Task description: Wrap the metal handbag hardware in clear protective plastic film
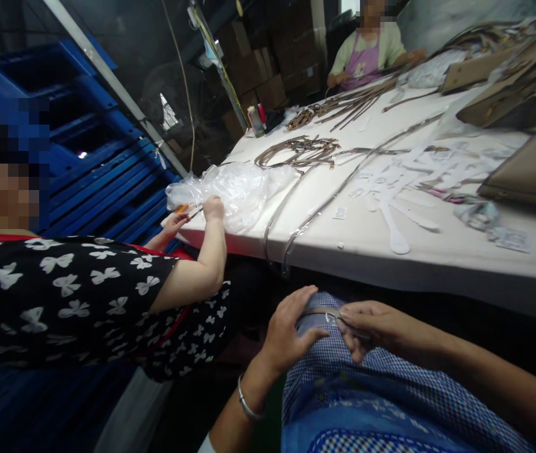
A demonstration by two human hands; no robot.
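Head view: my right hand [367, 324] has its grip clamped on a strap [321, 311]; my left hand [287, 330], grip apart, is beside it, off the near edge of the worktop [357, 239].

From my feed, a white table [306, 246] runs away at a slant; blue pallets [126, 189] stack left, brown boxes [261, 69] behind. I see light falling unevenly, the background dark.

a workshop, with bundled straps [301, 152] and bags [532, 167] on a long white table [315, 242], stacked cartons [261, 72] behind
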